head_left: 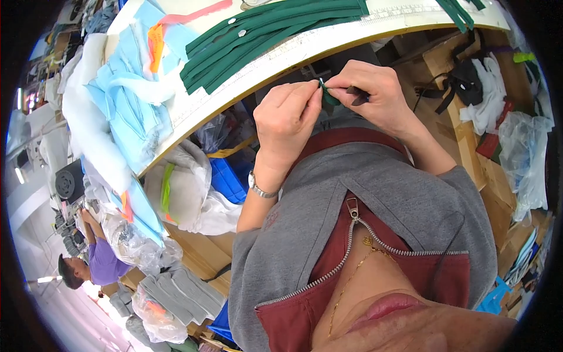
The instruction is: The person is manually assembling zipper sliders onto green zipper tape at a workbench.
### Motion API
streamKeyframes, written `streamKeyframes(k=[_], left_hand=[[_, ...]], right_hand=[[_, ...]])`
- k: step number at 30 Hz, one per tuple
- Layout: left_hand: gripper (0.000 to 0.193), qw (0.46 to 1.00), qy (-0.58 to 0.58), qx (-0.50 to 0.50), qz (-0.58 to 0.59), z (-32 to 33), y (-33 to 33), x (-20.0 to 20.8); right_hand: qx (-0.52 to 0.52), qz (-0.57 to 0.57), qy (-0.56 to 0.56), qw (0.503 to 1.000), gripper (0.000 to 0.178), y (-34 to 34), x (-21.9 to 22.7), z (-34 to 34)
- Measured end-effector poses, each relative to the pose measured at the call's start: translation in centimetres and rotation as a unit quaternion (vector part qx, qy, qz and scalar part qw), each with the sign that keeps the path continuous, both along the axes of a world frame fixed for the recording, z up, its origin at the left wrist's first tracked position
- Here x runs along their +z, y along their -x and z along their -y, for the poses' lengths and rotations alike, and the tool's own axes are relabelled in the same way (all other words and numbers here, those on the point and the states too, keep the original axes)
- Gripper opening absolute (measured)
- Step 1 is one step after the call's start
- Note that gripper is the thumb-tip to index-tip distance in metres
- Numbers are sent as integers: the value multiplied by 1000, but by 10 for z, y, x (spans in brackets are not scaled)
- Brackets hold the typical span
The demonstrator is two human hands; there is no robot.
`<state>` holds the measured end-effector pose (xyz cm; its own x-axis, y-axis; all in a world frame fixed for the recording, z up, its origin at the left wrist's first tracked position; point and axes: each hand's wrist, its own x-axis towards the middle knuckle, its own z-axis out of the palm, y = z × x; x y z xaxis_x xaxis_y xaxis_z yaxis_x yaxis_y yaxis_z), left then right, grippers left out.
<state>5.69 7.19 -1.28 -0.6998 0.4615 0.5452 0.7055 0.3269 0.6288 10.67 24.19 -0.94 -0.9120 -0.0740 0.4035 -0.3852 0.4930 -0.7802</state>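
My left hand (288, 120) and my right hand (372, 94) meet just off the table's near edge. Both pinch a short piece of green zipper tape (330, 98), which is mostly covered by my fingers. A small shiny bit (321, 82) shows at its top, too small to make out. Tucked in my right palm is a dark slim tool (358, 95), its kind hidden by the fingers. A bundle of long green zipper tapes (258, 36) lies on the table beyond my left hand, with two small pale pieces on top.
The white table (305, 48) has ruler marks along its curved edge. Light blue fabric (126, 88) and white padding (88, 111) spill over its left side. More green strips (454, 13) lie far right. Cardboard boxes (437, 114) and a blue crate (227, 180) stand below. Another person (105, 258) works at far left.
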Motion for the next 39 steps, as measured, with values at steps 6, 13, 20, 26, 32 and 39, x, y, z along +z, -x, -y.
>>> streamKeyframes(k=[6, 13, 20, 26, 32, 39], left_hand=[[7, 997, 25, -7, 73, 0, -5, 5], [2, 958, -117, -10, 261, 1, -9, 1], [4, 867, -240, -62, 433, 2, -11, 4], [4, 891, -192, -50, 408, 3, -8, -2], [7, 926, -132, -21, 354, -2, -10, 0], [13, 841, -225, -63, 487, 3, -8, 1]], right_hand=[[28, 37, -15, 999, 15, 0, 0, -2], [50, 178, 229, 956, 13, -4, -8, 1], [52, 300, 361, 881, 15, -5, -12, -6], [47, 212, 291, 932, 14, -4, -12, -2], [27, 146, 152, 977, 11, -6, -6, 1], [57, 96, 153, 982, 10, -4, -12, -2]])
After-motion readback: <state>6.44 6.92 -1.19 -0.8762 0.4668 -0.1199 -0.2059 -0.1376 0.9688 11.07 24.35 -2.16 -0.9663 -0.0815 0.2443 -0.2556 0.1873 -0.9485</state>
